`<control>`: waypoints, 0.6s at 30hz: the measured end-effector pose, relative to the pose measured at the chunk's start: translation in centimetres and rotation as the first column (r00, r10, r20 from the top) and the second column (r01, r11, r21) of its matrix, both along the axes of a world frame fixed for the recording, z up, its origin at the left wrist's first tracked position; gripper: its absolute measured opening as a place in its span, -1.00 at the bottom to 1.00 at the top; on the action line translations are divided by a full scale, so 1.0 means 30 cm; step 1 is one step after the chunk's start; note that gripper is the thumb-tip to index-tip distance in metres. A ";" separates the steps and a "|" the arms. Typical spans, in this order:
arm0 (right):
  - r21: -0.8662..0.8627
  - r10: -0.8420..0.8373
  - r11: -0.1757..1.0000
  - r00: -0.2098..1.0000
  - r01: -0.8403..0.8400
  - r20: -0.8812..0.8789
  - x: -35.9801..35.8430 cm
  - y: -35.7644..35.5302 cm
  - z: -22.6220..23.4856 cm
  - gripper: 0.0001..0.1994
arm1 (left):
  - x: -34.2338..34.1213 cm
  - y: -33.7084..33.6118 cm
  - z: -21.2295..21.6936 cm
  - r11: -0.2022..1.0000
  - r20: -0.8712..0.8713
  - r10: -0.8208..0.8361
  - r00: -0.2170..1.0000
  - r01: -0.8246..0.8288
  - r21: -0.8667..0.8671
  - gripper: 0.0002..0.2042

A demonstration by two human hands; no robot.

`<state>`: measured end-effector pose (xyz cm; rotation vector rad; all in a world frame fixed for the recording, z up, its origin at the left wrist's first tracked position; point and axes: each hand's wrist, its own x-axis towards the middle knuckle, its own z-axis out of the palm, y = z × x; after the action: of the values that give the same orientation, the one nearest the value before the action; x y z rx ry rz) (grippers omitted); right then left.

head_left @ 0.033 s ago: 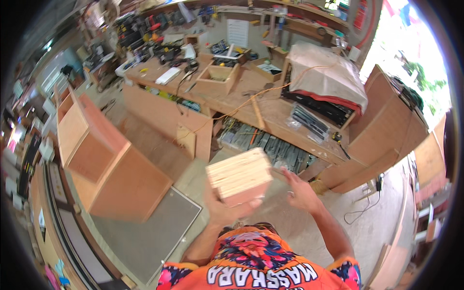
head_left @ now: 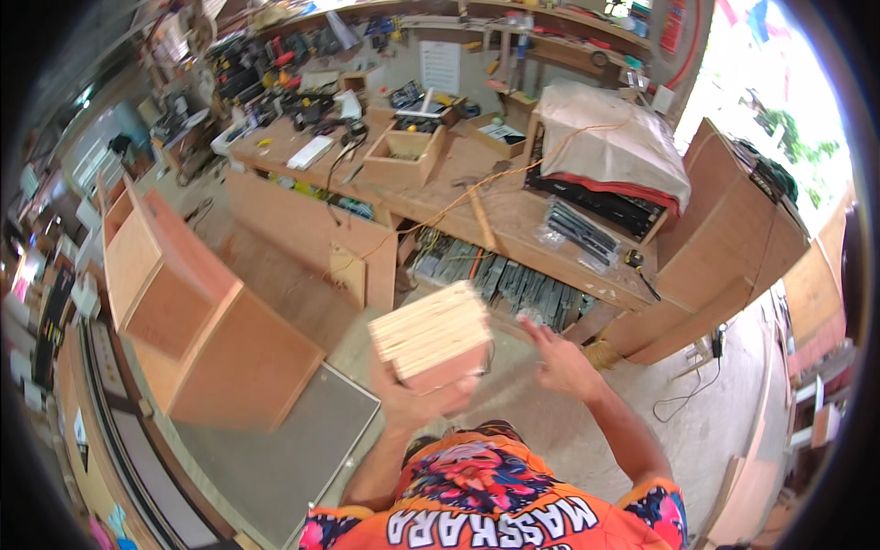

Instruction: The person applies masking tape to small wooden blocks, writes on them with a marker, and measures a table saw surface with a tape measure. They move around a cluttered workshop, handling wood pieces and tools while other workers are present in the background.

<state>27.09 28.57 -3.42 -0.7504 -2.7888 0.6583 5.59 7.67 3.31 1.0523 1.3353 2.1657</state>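
Observation:
My left hand [head_left: 414, 401] holds up a stack of thin pale wooden boards [head_left: 431, 337] from below, in front of my chest. The boards lie flat on one another, and the stack's reddish side faces me. My right hand [head_left: 557, 360] is just right of the stack, fingers spread, a small gap away from it and holding nothing. Both forearms come up from my orange patterned shirt at the lower edge.
An open plywood cabinet box [head_left: 188, 316] lies on the floor at left, beside a grey panel [head_left: 275, 445]. Ahead is a long cluttered workbench [head_left: 500, 215] with a small wooden box [head_left: 403, 156] and a cloth-covered machine [head_left: 610, 137]. Plywood cabinets [head_left: 733, 247] stand at right.
The stack sits a little further left, with a small gap to my right hand. Otherwise nothing has visibly changed.

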 end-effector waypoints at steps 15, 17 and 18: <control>0.197 -0.353 0.878 0.868 0.437 -0.350 -0.638 0.926 -0.263 -0.59 | -0.996 0.303 -0.095 0.818 -0.250 0.569 0.784 -0.570 0.073 -0.20; 0.219 -0.376 0.846 0.836 0.486 -0.400 -0.709 1.050 -0.343 -0.61 | -1.109 0.322 -0.121 0.758 -0.233 0.638 0.734 -0.652 0.021 -0.24; 0.252 -0.361 0.831 0.826 0.495 -0.432 -0.746 1.124 -0.391 -0.62 | -1.159 0.338 -0.133 0.735 -0.188 0.668 0.720 -0.678 0.015 -0.25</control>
<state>4.71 62.27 -15.14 -1.0164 -2.1851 0.1698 -29.19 17.80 -0.69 0.8251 2.1199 2.5415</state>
